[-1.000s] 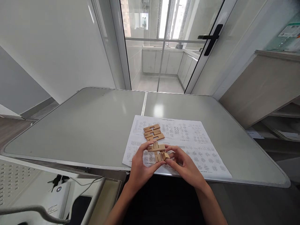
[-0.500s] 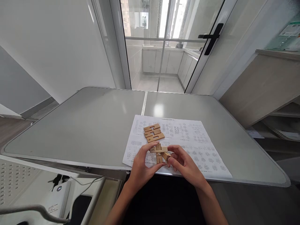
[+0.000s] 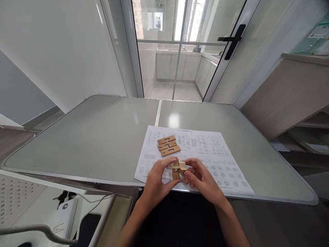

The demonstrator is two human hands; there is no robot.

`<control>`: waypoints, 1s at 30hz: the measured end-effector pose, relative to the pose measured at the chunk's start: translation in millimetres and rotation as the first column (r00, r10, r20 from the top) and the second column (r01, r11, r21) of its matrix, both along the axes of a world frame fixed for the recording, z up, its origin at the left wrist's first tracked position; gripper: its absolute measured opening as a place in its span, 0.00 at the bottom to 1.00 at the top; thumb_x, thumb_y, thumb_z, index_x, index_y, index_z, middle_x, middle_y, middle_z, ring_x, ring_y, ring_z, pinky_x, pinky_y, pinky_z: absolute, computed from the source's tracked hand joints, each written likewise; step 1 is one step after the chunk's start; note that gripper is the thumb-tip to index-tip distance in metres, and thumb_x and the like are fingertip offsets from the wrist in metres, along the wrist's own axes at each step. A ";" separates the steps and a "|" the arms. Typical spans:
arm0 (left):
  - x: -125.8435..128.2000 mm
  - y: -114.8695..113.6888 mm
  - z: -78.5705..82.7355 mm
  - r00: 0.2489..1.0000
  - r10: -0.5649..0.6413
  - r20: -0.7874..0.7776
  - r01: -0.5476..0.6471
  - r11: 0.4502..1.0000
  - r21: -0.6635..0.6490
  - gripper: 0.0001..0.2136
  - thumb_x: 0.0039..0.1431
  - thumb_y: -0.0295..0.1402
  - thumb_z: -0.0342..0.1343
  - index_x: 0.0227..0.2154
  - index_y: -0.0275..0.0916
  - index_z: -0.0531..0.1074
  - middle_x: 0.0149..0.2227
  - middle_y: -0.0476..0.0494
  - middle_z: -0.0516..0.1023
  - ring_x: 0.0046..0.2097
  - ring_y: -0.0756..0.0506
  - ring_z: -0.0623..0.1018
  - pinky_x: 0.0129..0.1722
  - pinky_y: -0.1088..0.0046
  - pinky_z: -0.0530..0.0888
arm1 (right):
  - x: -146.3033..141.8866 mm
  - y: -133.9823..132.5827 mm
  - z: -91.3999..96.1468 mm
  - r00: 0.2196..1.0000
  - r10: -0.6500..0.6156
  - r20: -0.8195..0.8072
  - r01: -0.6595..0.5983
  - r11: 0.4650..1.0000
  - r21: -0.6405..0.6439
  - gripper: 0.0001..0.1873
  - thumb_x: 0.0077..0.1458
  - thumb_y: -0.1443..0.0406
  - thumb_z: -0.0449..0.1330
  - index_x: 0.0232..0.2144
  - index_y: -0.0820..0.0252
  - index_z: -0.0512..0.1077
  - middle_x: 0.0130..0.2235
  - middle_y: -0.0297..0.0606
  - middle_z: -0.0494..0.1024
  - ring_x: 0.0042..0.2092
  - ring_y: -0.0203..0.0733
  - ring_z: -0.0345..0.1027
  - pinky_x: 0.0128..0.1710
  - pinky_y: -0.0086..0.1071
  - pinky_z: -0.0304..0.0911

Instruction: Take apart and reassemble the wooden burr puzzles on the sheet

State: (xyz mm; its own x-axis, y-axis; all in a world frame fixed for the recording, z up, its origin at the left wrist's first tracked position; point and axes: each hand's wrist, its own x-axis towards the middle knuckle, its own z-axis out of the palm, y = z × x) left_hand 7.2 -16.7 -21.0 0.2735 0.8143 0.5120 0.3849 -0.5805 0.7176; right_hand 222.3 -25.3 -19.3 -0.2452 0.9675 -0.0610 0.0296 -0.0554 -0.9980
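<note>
Several interlocked wooden puzzle pieces (image 3: 175,174) form a cross-like cluster between my hands, above the near edge of a printed sheet. My left hand (image 3: 158,178) grips the cluster from the left, thumb at its bottom and fingers at its top. From the right, my right hand (image 3: 202,176) pinches a piece that juts out of the cluster. Its inner fingers are partly hidden behind the wood. Beyond the hands, three flat slotted wooden pieces (image 3: 169,145) with dark numbers lie side by side on the sheet.
The printed instruction sheet (image 3: 223,154) with small line diagrams lies on the grey table (image 3: 89,137). Below left is a white shelf (image 3: 33,202) with keys, a white box (image 3: 64,218), cables and a dark flat object. A glass door stands behind the table.
The cluster has turned slightly between my hands, so the crossing piece now points more toward me. Both hands keep their hold. The three flat pieces have not moved.
</note>
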 end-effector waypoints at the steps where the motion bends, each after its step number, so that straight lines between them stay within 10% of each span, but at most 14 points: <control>1: -0.1 0.1 0.0 1.000 -0.004 -0.006 0.004 1.000 0.005 0.32 0.60 0.32 0.72 0.63 0.49 0.66 0.61 0.41 0.78 0.62 0.39 0.79 0.62 0.57 0.77 | -0.3 0.2 1.1 1.000 -0.002 -0.008 0.002 1.000 -0.004 0.23 0.67 0.47 0.64 0.52 0.53 0.66 0.37 0.34 0.78 0.33 0.40 0.72 0.34 0.35 0.66; 30: 2.1 0.9 -0.3 0.999 0.019 0.030 -0.020 0.999 0.026 0.28 0.58 0.35 0.74 0.58 0.47 0.69 0.58 0.42 0.81 0.58 0.39 0.82 0.58 0.58 0.80 | 0.5 3.2 -0.6 0.998 -0.027 -0.059 0.025 0.999 -0.048 0.25 0.63 0.47 0.68 0.49 0.53 0.65 0.47 0.39 0.78 0.27 0.33 0.69 0.26 0.31 0.65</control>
